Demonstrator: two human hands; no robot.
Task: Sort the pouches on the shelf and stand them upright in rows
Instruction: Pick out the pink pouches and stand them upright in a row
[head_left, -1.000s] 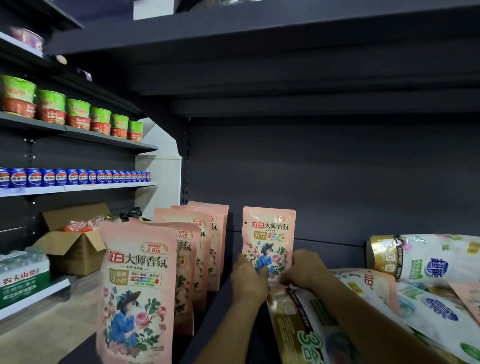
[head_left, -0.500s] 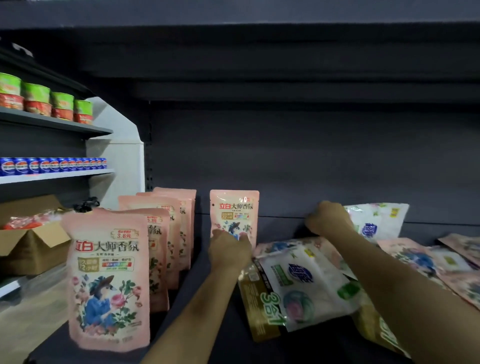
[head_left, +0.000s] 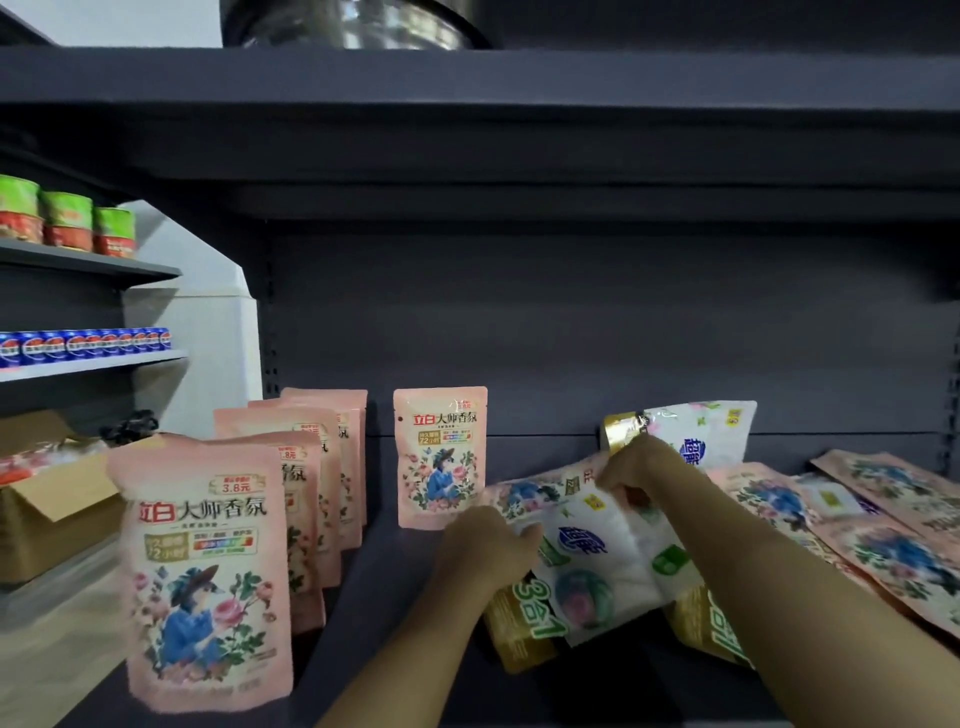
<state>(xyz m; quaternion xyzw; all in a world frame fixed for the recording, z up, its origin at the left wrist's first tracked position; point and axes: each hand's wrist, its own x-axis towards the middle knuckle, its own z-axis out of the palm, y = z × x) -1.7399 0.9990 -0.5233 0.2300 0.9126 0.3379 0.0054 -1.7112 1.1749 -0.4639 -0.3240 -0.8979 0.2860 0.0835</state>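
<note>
A row of pink floral pouches (head_left: 208, 571) stands upright at the left of the dark shelf (head_left: 405, 623). One more pink pouch (head_left: 440, 457) stands alone against the back panel. To its right lies a heap of white-and-gold pouches and pink pouches. My left hand (head_left: 483, 545) grips the left edge of a flat white-and-gold pouch (head_left: 587, 571). My right hand (head_left: 631, 467) pinches the top of that same pouch, just in front of another white pouch (head_left: 696, 436) leaning on the back panel.
More pink pouches (head_left: 883, 535) lie flat at the far right. A shelf board (head_left: 467, 78) hangs overhead. To the left, another rack holds green-lidded cups (head_left: 62, 221) and blue cans (head_left: 83, 344), with an open cardboard box (head_left: 57, 514) below.
My left hand let go of the lone standing pink pouch and moved right onto the white-and-gold pouch. My right hand came forward from the back panel onto the same pouch.
</note>
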